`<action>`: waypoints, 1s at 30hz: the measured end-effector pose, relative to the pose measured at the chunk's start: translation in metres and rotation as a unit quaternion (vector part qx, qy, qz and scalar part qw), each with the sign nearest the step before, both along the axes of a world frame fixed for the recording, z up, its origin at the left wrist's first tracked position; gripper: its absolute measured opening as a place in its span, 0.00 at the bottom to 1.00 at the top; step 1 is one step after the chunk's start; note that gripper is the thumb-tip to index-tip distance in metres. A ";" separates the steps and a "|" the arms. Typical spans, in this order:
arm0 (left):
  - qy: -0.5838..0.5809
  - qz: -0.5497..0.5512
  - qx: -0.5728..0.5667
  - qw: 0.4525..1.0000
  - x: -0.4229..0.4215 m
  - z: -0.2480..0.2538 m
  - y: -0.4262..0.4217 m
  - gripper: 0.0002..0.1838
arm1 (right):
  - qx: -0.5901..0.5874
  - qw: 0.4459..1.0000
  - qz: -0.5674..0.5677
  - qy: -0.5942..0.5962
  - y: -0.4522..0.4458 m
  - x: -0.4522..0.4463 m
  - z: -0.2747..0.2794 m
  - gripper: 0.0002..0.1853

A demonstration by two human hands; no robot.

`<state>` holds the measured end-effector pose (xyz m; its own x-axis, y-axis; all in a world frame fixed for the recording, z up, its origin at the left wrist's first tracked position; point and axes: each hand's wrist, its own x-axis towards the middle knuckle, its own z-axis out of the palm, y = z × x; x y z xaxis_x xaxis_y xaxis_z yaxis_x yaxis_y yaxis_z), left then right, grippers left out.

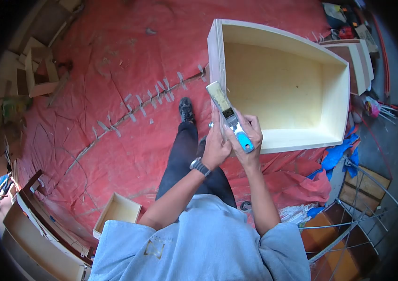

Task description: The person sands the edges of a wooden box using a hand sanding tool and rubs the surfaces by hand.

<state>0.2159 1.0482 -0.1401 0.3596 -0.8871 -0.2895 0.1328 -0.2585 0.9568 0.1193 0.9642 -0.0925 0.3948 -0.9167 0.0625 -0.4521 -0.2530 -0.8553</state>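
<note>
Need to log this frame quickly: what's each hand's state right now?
Left hand: beside the wooden box, partly hidden; cannot tell whether it grips anything.
Right hand: closed, holding the blue-handled tool.

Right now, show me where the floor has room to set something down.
The widest patch is red sheet beyond the taped seam, left of the large wooden box. A smaller one lies between seam, legs and small box. Crowded: right edge, around the blue plastic; left edge, among wooden pieces.
</note>
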 end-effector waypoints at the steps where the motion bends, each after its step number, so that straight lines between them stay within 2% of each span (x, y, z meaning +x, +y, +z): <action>1: -0.039 0.000 -0.006 0.999 0.000 0.002 -0.002 0.62 | -0.033 0.999 0.000 0.017 -0.013 0.012 -0.002 0.30; 3: -0.116 -0.001 -0.013 0.993 -0.001 0.006 -0.002 0.62 | -0.093 0.994 -0.001 0.052 -0.066 0.049 -0.013 0.28; 5: -0.076 -0.005 0.018 0.997 0.001 0.011 0.000 0.64 | -0.065 0.997 -0.012 0.043 -0.129 0.099 -0.003 0.26; 7: -0.022 -0.016 0.047 0.999 0.007 0.016 -0.001 0.65 | -0.069 0.997 -0.012 -0.019 -0.166 0.125 -0.006 0.25; 10: -0.103 -0.018 0.013 0.994 0.006 0.006 -0.002 0.65 | -0.059 0.998 0.008 0.036 -0.149 0.111 0.010 0.26; 12: -0.123 -0.014 0.003 0.992 0.004 0.004 -0.003 0.65 | -0.072 0.991 0.018 0.108 -0.106 0.076 0.010 0.26; 14: -0.117 -0.015 0.014 0.993 0.003 0.001 -0.002 0.65 | -0.002 0.995 0.004 0.095 -0.048 0.037 0.013 0.28; 16: -0.084 -0.024 0.035 0.996 0.002 -0.001 0.001 0.65 | -0.027 0.996 0.030 0.075 -0.008 0.003 0.010 0.31; 19: -0.038 -0.027 0.030 0.998 0.001 0.008 0.000 0.64 | -0.040 0.995 0.036 0.087 -0.017 0.012 0.009 0.30; 23: -0.087 -0.031 0.042 0.995 0.000 0.010 0.001 0.65 | -0.100 0.993 0.004 0.061 -0.142 0.115 0.002 0.20; 24: -0.077 -0.034 0.047 0.995 0.002 0.010 0.001 0.65 | -0.107 0.994 0.020 -0.004 -0.169 0.131 -0.006 0.20; 27: -0.061 -0.040 0.051 0.996 0.006 0.009 -0.002 0.65 | -0.112 0.993 0.021 0.019 -0.175 0.136 -0.010 0.22; 30: -0.071 -0.038 0.038 0.996 0.005 0.007 0.000 0.65 | -0.095 0.992 0.033 0.080 -0.121 0.086 0.002 0.25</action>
<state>0.2204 1.0483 -0.1326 0.3347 -0.8905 -0.3081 -0.0261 -0.3356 0.9416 0.2055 0.8433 -0.0902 0.4725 -0.8660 0.1636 -0.5554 -0.4367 -0.7077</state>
